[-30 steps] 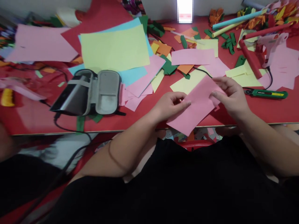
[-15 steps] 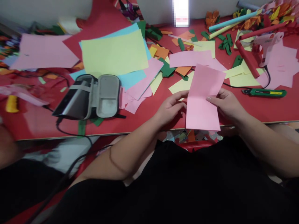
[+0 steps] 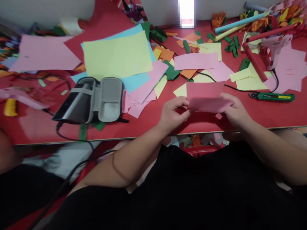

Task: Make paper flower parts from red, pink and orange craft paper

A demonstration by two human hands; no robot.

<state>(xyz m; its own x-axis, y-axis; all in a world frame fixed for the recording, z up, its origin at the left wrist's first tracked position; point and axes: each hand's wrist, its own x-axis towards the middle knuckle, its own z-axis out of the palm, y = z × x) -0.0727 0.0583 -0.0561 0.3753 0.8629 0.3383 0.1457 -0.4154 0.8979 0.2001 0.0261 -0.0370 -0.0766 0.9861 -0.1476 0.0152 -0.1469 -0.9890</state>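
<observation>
A pink sheet of paper (image 3: 205, 91) with a crease across its middle is held up over the table's front part. My left hand (image 3: 175, 111) pinches its left edge between thumb and fingers. At the opposite edge, my right hand (image 3: 233, 108) grips the paper, its fingertips partly hidden behind it. The near half of the sheet is bent toward me and looks darker than the far half. Beyond it lie a pink paper strip (image 3: 196, 60) and pieces of yellow paper.
A green cutter knife (image 3: 273, 96) lies right of my hands, below a pink glue gun (image 3: 275, 51) with a black cord. Left are an open grey case (image 3: 111, 99) and stacked coloured sheets (image 3: 117, 54). Rolled paper tubes (image 3: 242, 22) lie at back right. Another person's arm (image 3: 8, 150) shows at left.
The pink paper has gone from hanging nearly open toward me to being bent up at its crease. Both hands now hold it by the sides near the fold.
</observation>
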